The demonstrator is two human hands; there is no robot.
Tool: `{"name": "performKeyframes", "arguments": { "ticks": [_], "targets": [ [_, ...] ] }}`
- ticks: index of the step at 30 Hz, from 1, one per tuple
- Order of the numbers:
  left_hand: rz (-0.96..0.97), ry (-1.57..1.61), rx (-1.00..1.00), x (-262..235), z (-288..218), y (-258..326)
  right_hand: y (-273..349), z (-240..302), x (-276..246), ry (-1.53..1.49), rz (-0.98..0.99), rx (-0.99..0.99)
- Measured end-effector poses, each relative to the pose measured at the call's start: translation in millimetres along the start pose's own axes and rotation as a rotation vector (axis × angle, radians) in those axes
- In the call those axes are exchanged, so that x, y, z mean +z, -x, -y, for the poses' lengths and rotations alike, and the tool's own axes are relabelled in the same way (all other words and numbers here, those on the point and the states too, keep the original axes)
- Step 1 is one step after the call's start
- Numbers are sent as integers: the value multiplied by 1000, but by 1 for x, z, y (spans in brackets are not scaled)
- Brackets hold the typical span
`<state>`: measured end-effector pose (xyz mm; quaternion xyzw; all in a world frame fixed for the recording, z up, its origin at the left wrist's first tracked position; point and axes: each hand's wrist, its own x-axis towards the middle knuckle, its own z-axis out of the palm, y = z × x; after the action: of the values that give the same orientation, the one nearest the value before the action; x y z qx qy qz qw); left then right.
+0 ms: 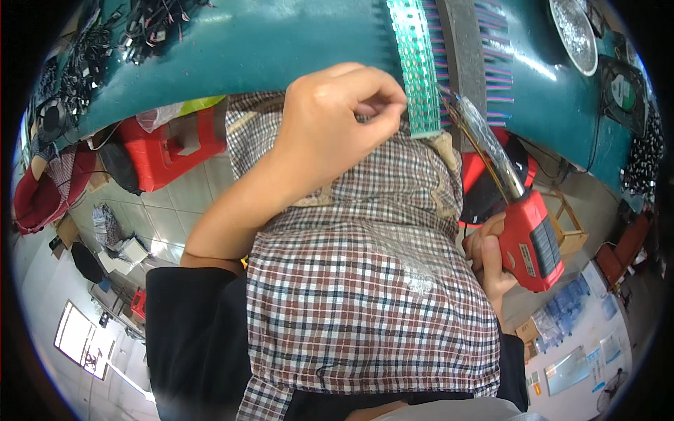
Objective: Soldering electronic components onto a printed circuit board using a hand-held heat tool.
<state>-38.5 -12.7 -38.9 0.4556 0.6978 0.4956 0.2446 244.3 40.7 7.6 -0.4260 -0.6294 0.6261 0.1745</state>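
My left hand (337,116) is closed in a pinch at the left edge of a long green circuit board panel (420,70). Whatever its fingertips hold, if anything, is hidden. My right hand (486,256) grips a red soldering gun (530,238) with a black panel on its grip. The gun's metal barrel slants up and left, its tip beside the panel's right edge near the lower end. Against that edge runs a dark grey bar (465,63), with rows of thin coloured wires (498,75) lying crosswise and sticking out past it.
On the teal table (232,52), bundled black cables (158,24) lie at the far left. A round metal dish (576,35) and a black fan (625,95) stand at the right. Below the table edge are a red stool (151,158) and a wooden frame (565,224).
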Motion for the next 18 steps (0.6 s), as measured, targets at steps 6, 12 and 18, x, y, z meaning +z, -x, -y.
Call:
{"name": "performKeyframes", "arguments": {
  "ticks": [6,12,18],
  "targets": [
    [-156,-506,192,-50,9,-49,0,10,9,-181,-100,-33],
    [-391,-886,419,-61,45,-100,2,1,2,-78,-68,-42],
    [-293,-811,431,-53,49,-78,-4,2,4,-65,-97,-65]
  ]
}}
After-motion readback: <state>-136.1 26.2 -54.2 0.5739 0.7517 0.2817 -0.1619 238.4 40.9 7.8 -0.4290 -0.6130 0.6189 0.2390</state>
